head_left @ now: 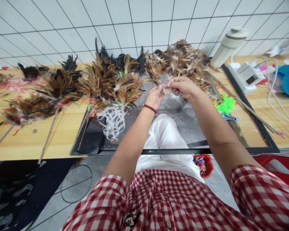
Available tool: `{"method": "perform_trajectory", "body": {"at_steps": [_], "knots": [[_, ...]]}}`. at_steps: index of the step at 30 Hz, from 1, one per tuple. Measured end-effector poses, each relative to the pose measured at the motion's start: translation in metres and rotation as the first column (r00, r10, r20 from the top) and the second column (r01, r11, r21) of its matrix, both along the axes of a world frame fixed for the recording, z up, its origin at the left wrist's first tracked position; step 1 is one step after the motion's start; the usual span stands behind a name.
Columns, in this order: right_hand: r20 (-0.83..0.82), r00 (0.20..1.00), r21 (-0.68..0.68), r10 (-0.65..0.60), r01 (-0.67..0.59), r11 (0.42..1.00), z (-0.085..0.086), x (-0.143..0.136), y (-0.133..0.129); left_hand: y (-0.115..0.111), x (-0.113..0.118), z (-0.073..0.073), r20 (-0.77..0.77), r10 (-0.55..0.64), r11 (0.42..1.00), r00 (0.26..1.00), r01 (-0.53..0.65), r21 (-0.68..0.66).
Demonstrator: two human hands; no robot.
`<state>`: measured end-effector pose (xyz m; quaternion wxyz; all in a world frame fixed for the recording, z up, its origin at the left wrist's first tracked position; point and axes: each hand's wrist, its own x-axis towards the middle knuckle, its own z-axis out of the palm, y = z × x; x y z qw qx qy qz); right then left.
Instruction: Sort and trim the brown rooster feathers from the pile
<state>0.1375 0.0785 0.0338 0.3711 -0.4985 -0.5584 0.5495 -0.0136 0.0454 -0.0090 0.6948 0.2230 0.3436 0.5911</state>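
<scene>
Both hands are close together over the glass tabletop, fingertips nearly meeting. My left hand (155, 96), with a beaded bracelet at the wrist, is closed in a pinch on the base of a small brown feather bunch (154, 76) that fans out away from me. My right hand (183, 86) is also pinched, just right of the left fingertips; what is between its fingers is too small to make out. Behind the right hand lies a big heap of loose brown and white feathers (183, 59). Left of my left hand are tied brown feather bunches (98, 75) with bright green ties.
A tangle of clear strips (112, 122) lies beside a dark phone-like slab (91, 136). On the right are green ties (225, 104), a thin stick (250, 110), a pale bottle (228, 46) and a power strip (245, 77) with cables. Feathered sticks (49, 133) lie left.
</scene>
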Motion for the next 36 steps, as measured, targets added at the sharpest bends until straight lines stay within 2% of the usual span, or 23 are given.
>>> {"method": "perform_trajectory", "body": {"at_steps": [3, 4, 7, 10, 14, 16, 19, 25, 31, 34, 36], "knots": [[0.055, 0.991, 0.195, -0.123, 0.11, 0.975, 0.003, 0.004, 0.001, 0.001, 0.0, 0.0, -0.028, -0.005, 1.0, 1.0, 0.005, -0.016], [0.087, 0.987, 0.258, -0.137, 0.11, 0.96, 0.005, 0.008, 0.001, 0.001, 0.0, 0.0, -0.027, 0.005, 1.0, 1.0, -0.006, -0.022], [0.281, 0.959, 0.319, -0.028, -0.065, 0.945, 0.013, 0.021, 0.0, 0.001, 0.001, 0.001, -0.024, 0.066, 0.997, 0.998, -0.067, -0.036], [0.498, 0.862, 0.278, 0.09, -0.257, 0.925, 0.022, 0.028, -0.004, -0.001, 0.003, 0.003, -0.033, 0.066, 0.997, 0.997, -0.068, -0.042], [0.684, 0.729, 0.32, 0.018, -0.323, 0.891, 0.027, 0.025, -0.008, -0.005, 0.006, 0.007, -0.119, -0.009, 0.998, 0.993, 0.001, -0.063], [0.698, 0.715, 0.358, -0.021, -0.324, 0.876, 0.026, 0.023, -0.009, -0.006, 0.008, 0.007, -0.182, -0.037, 0.997, 0.983, 0.024, -0.073], [0.673, 0.739, 0.398, -0.042, -0.313, 0.862, 0.025, 0.024, -0.008, -0.007, 0.011, 0.008, -0.252, -0.073, 0.995, 0.965, 0.055, -0.08], [0.706, 0.708, 0.335, -0.034, -0.291, 0.896, 0.029, 0.022, -0.01, -0.01, 0.014, 0.008, -0.304, -0.111, 0.994, 0.946, 0.101, -0.049], [0.718, 0.695, 0.313, -0.03, -0.284, 0.906, 0.029, 0.018, -0.009, -0.007, 0.015, 0.002, -0.321, -0.113, 0.993, 0.94, 0.114, -0.018], [0.678, 0.735, 0.313, -0.012, -0.274, 0.91, 0.023, 0.02, -0.005, -0.006, 0.014, 0.001, -0.291, -0.122, 0.992, 0.949, 0.118, -0.031], [0.597, 0.799, 0.372, -0.071, -0.197, 0.907, 0.017, 0.021, 0.0, -0.006, 0.012, 0.001, -0.25, -0.113, 0.994, 0.962, 0.107, -0.038]]}}
